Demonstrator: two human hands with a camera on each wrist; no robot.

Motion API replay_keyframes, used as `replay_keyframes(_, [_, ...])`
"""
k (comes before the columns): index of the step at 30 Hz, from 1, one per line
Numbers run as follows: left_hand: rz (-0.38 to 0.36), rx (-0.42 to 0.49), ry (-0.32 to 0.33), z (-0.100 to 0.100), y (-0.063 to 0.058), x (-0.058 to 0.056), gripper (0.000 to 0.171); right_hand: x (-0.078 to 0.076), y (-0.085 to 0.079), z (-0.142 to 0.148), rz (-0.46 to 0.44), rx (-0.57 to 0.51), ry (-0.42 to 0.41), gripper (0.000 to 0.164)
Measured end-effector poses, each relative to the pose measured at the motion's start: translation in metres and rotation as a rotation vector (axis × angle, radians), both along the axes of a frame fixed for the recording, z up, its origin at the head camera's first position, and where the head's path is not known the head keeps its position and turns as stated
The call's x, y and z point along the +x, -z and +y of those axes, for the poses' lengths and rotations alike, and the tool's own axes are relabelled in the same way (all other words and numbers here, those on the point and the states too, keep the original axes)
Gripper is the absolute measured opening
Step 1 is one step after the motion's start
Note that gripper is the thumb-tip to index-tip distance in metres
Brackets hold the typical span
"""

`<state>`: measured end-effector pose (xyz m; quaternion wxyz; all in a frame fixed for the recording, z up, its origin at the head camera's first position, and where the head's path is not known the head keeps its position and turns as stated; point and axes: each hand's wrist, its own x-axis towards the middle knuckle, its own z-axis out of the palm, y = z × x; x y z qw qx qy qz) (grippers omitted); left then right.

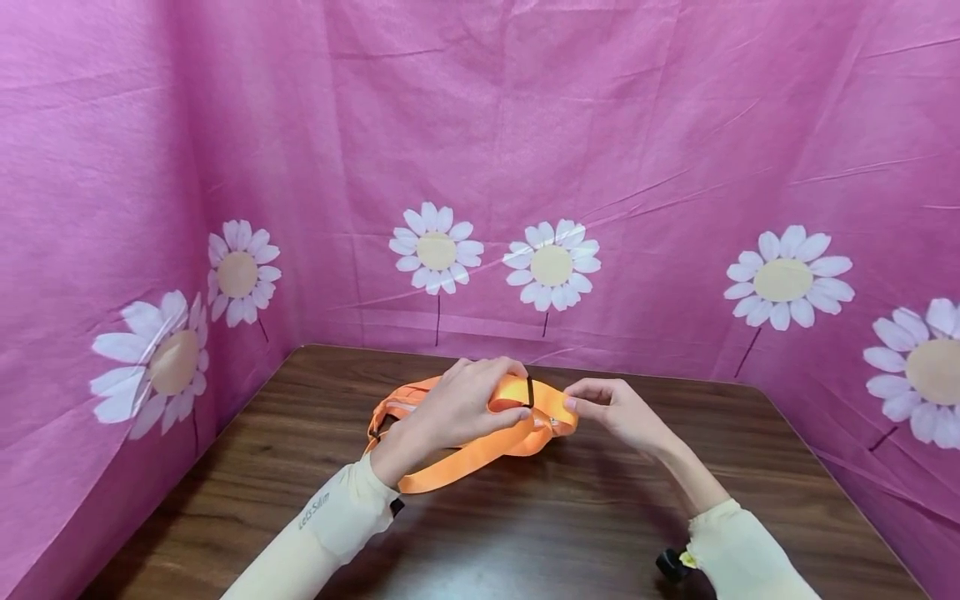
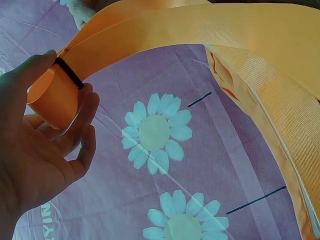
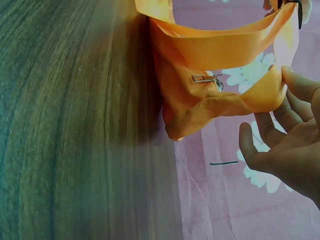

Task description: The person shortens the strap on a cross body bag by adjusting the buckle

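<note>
An orange fabric bag lies on the table, its wide orange strap looped up and forward of it. My left hand pinches the strap at a black slider buckle, thumb on one side and fingers on the other. In the left wrist view, a short loop of strap bulges from the buckle toward the palm. My right hand pinches the strap's bend between thumb and fingers, right of the buckle. The right wrist view shows a metal zipper pull on the bag.
The dark wood-grain table is enclosed at the back and sides by a pink cloth printed with white daisies. A black object sits by the right sleeve cuff.
</note>
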<state>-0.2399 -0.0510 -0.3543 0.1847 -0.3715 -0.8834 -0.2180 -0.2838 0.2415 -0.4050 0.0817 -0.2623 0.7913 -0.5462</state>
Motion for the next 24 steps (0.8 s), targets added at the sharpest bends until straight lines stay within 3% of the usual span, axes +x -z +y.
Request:
replay_keyframes(13, [-0.034, -0.068, 0.034, 0.008, 0.007, 0.003, 0.048, 0.012, -0.010, -0.014, -0.030, -0.039, -0.046, 0.021])
replay_keyframes(24, [0.019, -0.040, 0.022, 0.007, 0.005, 0.004, 0.041, 0.010, -0.008, -0.012, 0.016, -0.035, -0.037, 0.024])
